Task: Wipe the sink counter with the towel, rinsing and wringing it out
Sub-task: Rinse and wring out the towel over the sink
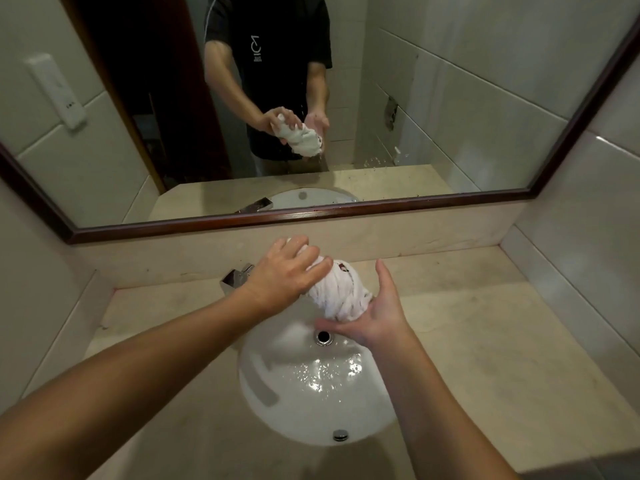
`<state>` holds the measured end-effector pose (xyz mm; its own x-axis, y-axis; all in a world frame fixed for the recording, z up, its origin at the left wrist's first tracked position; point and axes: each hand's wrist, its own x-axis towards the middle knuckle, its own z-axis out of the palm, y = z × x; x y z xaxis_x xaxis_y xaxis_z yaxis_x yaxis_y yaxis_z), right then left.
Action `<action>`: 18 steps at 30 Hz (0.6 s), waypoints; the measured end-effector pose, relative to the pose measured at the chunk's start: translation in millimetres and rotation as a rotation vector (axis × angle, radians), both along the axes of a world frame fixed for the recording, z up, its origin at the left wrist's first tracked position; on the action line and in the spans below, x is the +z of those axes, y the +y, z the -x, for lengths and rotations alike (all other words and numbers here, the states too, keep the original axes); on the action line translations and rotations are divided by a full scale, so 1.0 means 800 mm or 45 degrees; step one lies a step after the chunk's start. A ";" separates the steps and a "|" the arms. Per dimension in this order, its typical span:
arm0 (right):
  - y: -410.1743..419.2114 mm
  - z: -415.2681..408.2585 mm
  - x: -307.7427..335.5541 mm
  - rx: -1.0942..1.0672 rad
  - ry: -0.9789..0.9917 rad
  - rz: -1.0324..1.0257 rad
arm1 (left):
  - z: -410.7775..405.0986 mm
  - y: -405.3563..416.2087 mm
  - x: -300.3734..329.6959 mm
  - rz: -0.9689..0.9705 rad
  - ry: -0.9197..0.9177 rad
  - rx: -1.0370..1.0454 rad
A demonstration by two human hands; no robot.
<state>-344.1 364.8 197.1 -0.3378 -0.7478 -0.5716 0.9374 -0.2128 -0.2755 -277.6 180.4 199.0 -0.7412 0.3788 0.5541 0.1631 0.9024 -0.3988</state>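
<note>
A white towel point(337, 294), twisted into a thick roll, hangs over the far side of the white sink basin point(277, 403). My left hand point(284, 277) grips its upper end, fingers wrapped over the cloth. My right hand point(372, 311) is under the lower end, palm up, thumb raised and fingers straight beneath the cloth. Water glistens in the bottom of the basin. The beige stone counter point(485, 341) surrounds the sink.
A chrome faucet point(237, 277) stands behind the basin, partly hidden by my left wrist. The drain point(324, 337) sits below the towel. A dark-framed mirror point(450, 116) fills the wall behind. Tiled side walls close in on both sides.
</note>
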 end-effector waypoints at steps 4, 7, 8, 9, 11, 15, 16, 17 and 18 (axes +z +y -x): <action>-0.019 0.000 0.001 -0.032 -0.070 -0.028 | -0.012 0.015 0.000 -0.033 -0.154 -0.026; -0.025 0.000 -0.008 -0.124 -0.150 -0.076 | -0.014 0.025 0.001 -0.060 -0.207 -0.052; -0.024 -0.002 -0.008 -0.142 -0.142 -0.085 | -0.015 0.027 0.002 -0.056 -0.213 -0.066; -0.022 -0.002 -0.012 -0.155 -0.110 -0.092 | -0.017 0.029 0.004 -0.054 -0.217 -0.080; -0.018 -0.002 -0.015 -0.156 -0.019 -0.092 | -0.021 0.032 0.006 -0.063 -0.247 -0.091; -0.017 0.000 -0.022 -0.132 0.086 -0.134 | -0.027 0.037 0.002 -0.264 -0.320 -0.022; -0.019 0.001 -0.024 -0.137 0.117 -0.141 | -0.027 0.038 0.002 -0.334 -0.328 0.024; -0.020 0.002 -0.022 -0.159 0.167 -0.194 | -0.027 0.038 0.003 -0.393 -0.347 0.084; -0.022 0.004 -0.021 -0.184 0.225 -0.241 | -0.026 0.038 0.004 -0.458 -0.376 0.147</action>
<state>-347.4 347.4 180.5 -0.5400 -0.5700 -0.6193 0.8349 -0.2701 -0.4795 -256.7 211.1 201.9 -0.9127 0.1071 0.3943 0.1126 0.9936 -0.0094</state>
